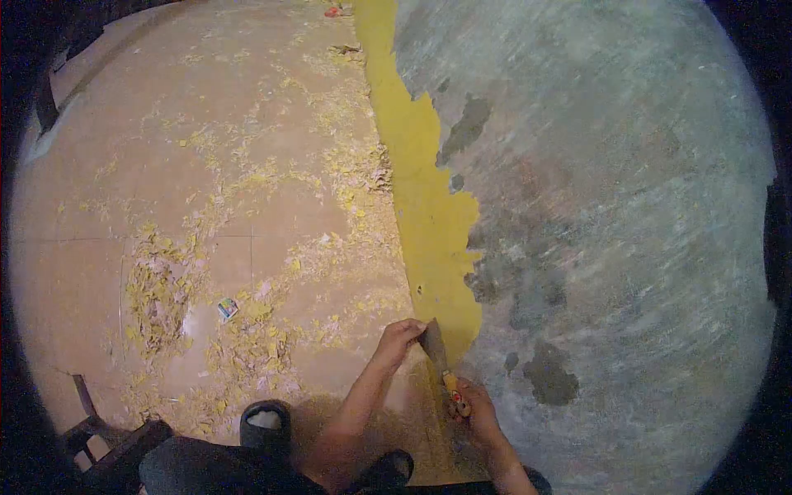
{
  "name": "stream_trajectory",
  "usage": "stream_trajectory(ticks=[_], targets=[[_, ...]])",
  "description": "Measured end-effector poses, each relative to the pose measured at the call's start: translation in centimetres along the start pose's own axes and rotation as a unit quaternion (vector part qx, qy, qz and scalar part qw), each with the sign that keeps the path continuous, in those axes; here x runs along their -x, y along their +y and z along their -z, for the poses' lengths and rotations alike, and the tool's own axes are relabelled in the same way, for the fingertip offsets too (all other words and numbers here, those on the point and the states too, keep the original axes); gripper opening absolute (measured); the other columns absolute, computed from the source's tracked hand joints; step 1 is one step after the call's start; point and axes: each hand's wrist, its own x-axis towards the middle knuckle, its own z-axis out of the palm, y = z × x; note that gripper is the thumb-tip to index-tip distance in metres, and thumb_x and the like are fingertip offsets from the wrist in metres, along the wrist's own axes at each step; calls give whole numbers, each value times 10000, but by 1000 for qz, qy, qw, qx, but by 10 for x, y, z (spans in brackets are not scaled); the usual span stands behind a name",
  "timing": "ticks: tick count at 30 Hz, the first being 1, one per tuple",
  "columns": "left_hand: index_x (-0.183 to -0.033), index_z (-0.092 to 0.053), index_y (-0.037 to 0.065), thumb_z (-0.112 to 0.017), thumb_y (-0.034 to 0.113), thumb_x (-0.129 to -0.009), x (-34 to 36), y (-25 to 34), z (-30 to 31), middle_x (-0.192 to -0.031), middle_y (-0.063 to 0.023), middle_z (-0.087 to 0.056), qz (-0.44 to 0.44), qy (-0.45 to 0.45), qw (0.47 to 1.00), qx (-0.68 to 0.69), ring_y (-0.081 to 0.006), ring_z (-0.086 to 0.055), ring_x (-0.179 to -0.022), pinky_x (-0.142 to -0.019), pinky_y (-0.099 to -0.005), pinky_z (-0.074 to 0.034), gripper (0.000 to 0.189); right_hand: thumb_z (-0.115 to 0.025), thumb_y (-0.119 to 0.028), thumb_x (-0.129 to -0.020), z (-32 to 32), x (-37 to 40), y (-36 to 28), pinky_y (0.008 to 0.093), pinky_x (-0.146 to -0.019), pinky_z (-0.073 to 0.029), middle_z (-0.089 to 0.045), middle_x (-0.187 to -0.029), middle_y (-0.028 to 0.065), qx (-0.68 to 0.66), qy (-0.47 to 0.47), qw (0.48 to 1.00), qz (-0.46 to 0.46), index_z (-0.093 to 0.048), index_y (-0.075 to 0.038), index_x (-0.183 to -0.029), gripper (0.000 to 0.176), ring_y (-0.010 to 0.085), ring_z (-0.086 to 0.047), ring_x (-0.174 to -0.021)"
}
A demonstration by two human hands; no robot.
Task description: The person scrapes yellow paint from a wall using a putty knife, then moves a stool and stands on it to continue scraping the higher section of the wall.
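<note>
A scraper (449,379) with a yellow handle and a dark blade is in my right hand (476,404), its fingers wrapped round the handle. The blade points up and lies against the lower end of the yellow painted strip (429,214). My left hand (403,334) is at the blade's upper end, its fingers closed near the blade's edge; whether they grip the blade or a bit of paint is too small to tell. Right of the yellow strip is the bare grey wall surface (627,206), with dark patches.
Yellow and pale flakes (165,289) litter the tiled floor (280,206). A small box (228,309) lies among them. Dark slippers (266,422) show at the bottom, with a dark wooden object (107,441) at lower left and a red item (333,11) at the top.
</note>
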Motion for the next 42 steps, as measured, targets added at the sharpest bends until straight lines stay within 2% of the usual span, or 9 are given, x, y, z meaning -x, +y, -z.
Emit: stream_trajectory(ticks=[8,10,12,14,18,20,22,28,42], targets=[[-778,-586,74,-554,222,-928,0,11,0,-652,9,-499,-45,150,974,161,-119,-439,-593,-574,-271,-363,213,-520,-291,-949,3,-2,8,244,-619,-467,-589,-824,-10,69,27,997,13,-597,-51,-1087,288,85,-544,-689],[-737,-549,95,-543,264,-931,-15,-7,42,-604,-13,-474,-60,45,980,185,-141,-459,-593,-582,-296,-382,258,-514,-288,-953,-5,0,6,256,-636,-471,-587,-835,-11,79,81,992,47,-589,-50,-1062,272,85,-542,-702],[-734,-552,75,-510,267,-935,-25,-19,54,-584,-30,-475,-122,146,981,35,-171,-485,-610,-588,-332,-393,282,-508,-286,-957,0,-6,9,263,-633,-462,-577,-821,-14,80,128,987,54,-572,-56,-1045,254,88,-527,-691],[-783,-567,35,-527,216,-901,0,12,23,-693,-89,-559,-64,210,948,-230,-215,-557,-689,-642,-340,-441,220,-505,-283,-958,17,-6,16,263,-626,-454,-573,-812,-14,111,132,985,18,-563,-61,-1041,244,90,-515,-679],[-936,-581,-16,-563,140,-843,28,-25,-21,-900,-183,-612,-187,163,898,-364,-313,-603,-862,-778,-388,-480,183,-497,-254,-957,14,-1,6,241,-554,-408,-561,-791,-5,1,158,987,-6,-529,-95,-1097,214,79,-453,-572],[-1208,-504,-21,-587,217,-898,43,-48,-37,-1179,-203,-558,-295,61,789,-535,-362,-527,-1126,-1004,-412,-406,400,-489,-241,-959,14,1,10,237,-527,-394,-556,-785,0,-23,168,985,-20,-516,-104,-1108,204,74,-430,-535],[-1275,-455,-30,-626,82,-741,55,-81,-53,-1228,-251,-516,-320,-3,805,-499,-431,-481,-1162,-979,-492,-403,571,-471,-221,-965,15,3,15,237,-477,-376,-544,-775,2,-36,218,975,-16,-489,-113,-1116,187,65,-392,-482],[-1414,-321,-3,-580,72,-794,80,-113,-86,-1336,-235,-432,-207,-28,875,-437,-419,-438,-1234,-1028,-437,-398,676,-458,-232,-978,28,-2,48,199,-415,-338,-499,-744,-10,-41,219,975,8,-473,-120,-1111,174,54,-384,-476],[-1335,-443,10,-514,65,-847,28,-146,-84,-1296,-213,-503,-198,52,882,-425,-393,-513,-1173,-981,-410,-443,497,-476,-268,-980,23,-24,44,192,-388,-315,-447,-713,-35,2,262,964,-51,-473,-157,-1100,163,51,-390,-496]])
